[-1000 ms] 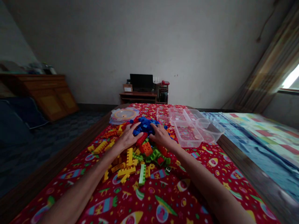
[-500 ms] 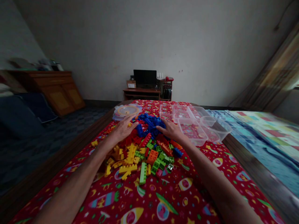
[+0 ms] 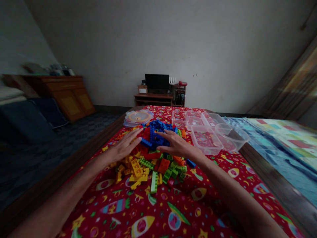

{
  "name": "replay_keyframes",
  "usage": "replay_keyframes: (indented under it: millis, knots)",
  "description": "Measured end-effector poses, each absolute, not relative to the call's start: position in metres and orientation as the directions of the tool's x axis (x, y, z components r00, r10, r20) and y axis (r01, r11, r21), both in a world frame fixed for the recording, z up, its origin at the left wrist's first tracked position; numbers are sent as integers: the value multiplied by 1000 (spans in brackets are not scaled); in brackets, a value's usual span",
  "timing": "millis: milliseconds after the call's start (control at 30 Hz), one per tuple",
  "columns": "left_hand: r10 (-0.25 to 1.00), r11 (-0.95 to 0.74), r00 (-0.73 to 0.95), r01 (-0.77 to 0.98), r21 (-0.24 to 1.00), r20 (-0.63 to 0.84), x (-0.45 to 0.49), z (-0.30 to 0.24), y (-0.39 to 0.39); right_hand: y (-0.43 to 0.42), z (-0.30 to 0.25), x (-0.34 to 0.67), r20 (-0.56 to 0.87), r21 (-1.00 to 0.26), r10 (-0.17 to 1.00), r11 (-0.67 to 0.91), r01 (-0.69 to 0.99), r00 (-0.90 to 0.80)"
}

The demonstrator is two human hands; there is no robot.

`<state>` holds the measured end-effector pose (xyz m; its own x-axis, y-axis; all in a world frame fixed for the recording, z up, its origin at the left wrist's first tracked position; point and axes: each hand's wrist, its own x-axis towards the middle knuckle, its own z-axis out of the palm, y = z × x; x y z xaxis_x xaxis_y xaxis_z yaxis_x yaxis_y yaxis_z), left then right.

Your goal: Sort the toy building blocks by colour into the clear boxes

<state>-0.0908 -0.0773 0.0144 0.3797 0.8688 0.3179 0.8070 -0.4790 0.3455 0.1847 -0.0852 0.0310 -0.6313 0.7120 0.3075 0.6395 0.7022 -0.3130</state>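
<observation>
A heap of plastic building bricks (image 3: 153, 158) in blue, red, yellow, green and orange lies on a red patterned cloth (image 3: 158, 211). My left hand (image 3: 126, 145) lies flat on the heap's left side, fingers stretched out toward the blue bricks (image 3: 156, 130). My right hand (image 3: 174, 143) rests on the heap's right side, fingers spread over blue and red bricks. Neither hand grips a brick.
Several clear plastic containers (image 3: 210, 134) stand to the right of the heap. A stack of clear lids (image 3: 138, 117) lies beyond it on the left. Past the table are a small desk with a monitor (image 3: 157, 84) and a wooden cabinet (image 3: 66, 96) at left.
Both hands have slid back toward me over the heap and moved closer together, shifting bricks. The camera has turned slightly, so the whole scene sits further right.
</observation>
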Motion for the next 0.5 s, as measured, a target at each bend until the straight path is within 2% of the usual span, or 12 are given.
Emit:
replay_keyframes:
  millis: [167, 267, 400, 500]
  knots:
    - [789, -596, 562, 799, 85, 248, -92, -14, -129, -109, 11, 175, 152, -181, 681, 731, 658, -716]
    - [800, -559, 526, 828, 40, 288, -80, -30, -135, -108, -7, 159, 197, -153, 682, 731, 665, -704]
    - [768, -494, 442, 869, -9, 463, -86, -25, -117, -89, 0, 158, 294, -203, 664, 746, 634, -687]
    - [770, -453, 368, 890, 41, 521, -109, -13, -101, -69, 22, 177, 376, -283, 742, 662, 694, -554]
